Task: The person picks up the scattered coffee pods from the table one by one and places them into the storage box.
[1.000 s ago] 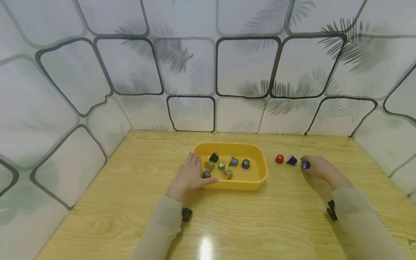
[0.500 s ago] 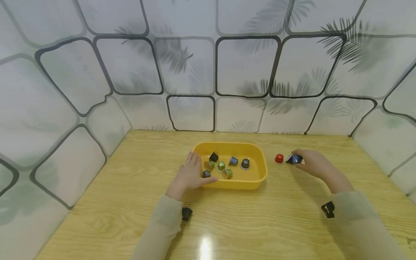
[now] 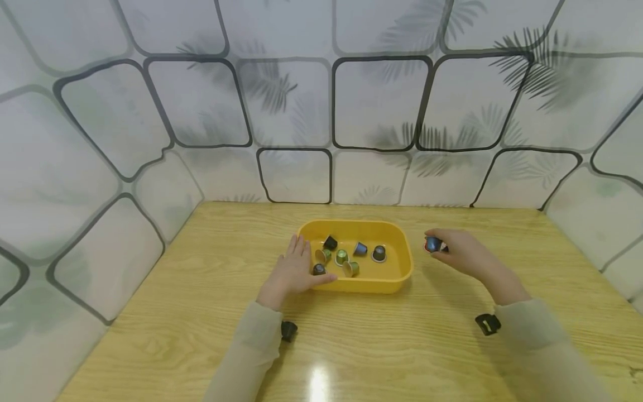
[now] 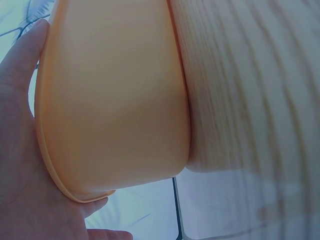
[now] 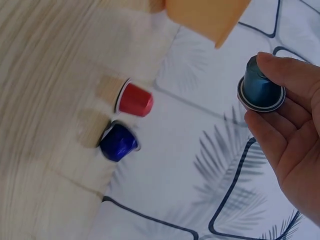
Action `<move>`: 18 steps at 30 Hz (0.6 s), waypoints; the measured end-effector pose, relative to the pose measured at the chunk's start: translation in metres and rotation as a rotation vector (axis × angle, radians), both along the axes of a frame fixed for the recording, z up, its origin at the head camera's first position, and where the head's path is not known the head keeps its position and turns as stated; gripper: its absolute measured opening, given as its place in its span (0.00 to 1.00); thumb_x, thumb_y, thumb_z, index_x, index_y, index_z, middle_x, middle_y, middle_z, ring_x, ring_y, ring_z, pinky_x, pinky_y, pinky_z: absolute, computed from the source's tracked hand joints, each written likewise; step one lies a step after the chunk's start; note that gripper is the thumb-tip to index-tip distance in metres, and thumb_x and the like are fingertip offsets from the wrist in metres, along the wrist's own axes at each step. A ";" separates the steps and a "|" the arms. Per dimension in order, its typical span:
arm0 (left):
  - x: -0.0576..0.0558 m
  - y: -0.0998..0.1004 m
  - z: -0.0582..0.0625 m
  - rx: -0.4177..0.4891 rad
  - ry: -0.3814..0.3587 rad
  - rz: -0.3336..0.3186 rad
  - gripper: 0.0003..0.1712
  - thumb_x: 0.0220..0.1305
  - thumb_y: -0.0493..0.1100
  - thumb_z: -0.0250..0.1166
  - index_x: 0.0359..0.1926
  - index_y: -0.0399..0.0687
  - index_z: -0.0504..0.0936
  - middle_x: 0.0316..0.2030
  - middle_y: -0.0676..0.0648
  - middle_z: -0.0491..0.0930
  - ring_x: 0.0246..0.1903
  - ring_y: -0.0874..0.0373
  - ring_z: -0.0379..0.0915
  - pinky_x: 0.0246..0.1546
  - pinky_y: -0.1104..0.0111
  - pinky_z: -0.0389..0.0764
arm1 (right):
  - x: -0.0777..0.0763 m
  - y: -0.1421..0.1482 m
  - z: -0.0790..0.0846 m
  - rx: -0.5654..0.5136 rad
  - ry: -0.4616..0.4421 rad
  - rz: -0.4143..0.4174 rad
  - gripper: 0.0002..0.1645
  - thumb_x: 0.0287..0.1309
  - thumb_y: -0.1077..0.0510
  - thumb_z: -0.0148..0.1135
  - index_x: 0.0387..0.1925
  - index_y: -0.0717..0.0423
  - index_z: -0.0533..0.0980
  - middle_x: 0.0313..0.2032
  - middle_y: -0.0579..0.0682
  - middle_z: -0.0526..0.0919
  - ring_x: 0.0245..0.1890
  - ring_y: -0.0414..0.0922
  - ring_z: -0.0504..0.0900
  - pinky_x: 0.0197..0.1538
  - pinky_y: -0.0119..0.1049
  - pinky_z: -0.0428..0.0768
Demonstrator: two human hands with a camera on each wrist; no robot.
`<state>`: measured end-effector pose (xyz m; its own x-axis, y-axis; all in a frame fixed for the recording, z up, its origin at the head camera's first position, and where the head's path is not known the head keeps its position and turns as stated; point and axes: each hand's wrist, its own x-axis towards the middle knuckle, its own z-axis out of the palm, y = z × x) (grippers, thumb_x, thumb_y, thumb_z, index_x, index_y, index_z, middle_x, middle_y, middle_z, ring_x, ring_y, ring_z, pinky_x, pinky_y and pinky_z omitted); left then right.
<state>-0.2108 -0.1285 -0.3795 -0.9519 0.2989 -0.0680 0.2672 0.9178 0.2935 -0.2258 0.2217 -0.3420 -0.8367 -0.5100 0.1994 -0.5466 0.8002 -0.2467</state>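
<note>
Between the thumb and fingers of my right hand [image 3: 464, 254] is a blue coffee capsule [image 5: 260, 90], pinched and raised above the table. Below it, a red coffee capsule [image 5: 135, 99] and a dark blue coffee capsule [image 5: 118, 142] sit side by side on the wood; in the head view the hand mostly covers them. My left hand [image 3: 290, 273] rests at the front left corner of a yellow tray [image 3: 382, 286], fingers straight along the left rim, thumb across the front rim. Several capsules lie inside, including a green capsule [image 3: 342, 257] and a black capsule [image 3: 330, 242].
A wooden table [image 3: 211, 245] lies under everything, with a patterned wall [image 3: 382, 106] rising behind and at both sides. Each sleeve has a dark wrist device beside it, such as the right wrist device [image 3: 487, 324].
My right hand has lifted the blue coffee capsule and carried it left, over the dark blue and red capsules, toward the tray. The left hand and tray stay put.
</note>
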 end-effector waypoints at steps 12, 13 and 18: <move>0.002 0.001 0.002 0.002 -0.012 0.001 0.63 0.45 0.78 0.48 0.66 0.34 0.44 0.66 0.38 0.33 0.64 0.49 0.21 0.57 0.46 0.48 | 0.001 -0.036 0.002 -0.013 -0.027 0.022 0.24 0.48 0.65 0.63 0.49 0.67 0.71 0.41 0.58 0.78 0.37 0.50 0.76 0.40 0.46 0.74; 0.002 0.001 0.002 0.002 -0.014 0.001 0.63 0.45 0.78 0.48 0.66 0.34 0.44 0.66 0.38 0.33 0.64 0.49 0.21 0.58 0.47 0.48 | 0.001 -0.039 0.002 -0.007 -0.024 0.029 0.24 0.48 0.65 0.64 0.49 0.67 0.71 0.41 0.57 0.78 0.38 0.51 0.76 0.41 0.46 0.74; 0.002 0.001 0.002 0.012 -0.014 0.000 0.63 0.44 0.78 0.47 0.66 0.34 0.44 0.66 0.38 0.32 0.64 0.49 0.21 0.57 0.46 0.48 | -0.003 -0.052 -0.002 0.011 0.000 0.072 0.24 0.47 0.64 0.65 0.48 0.66 0.72 0.40 0.56 0.78 0.41 0.52 0.76 0.44 0.46 0.73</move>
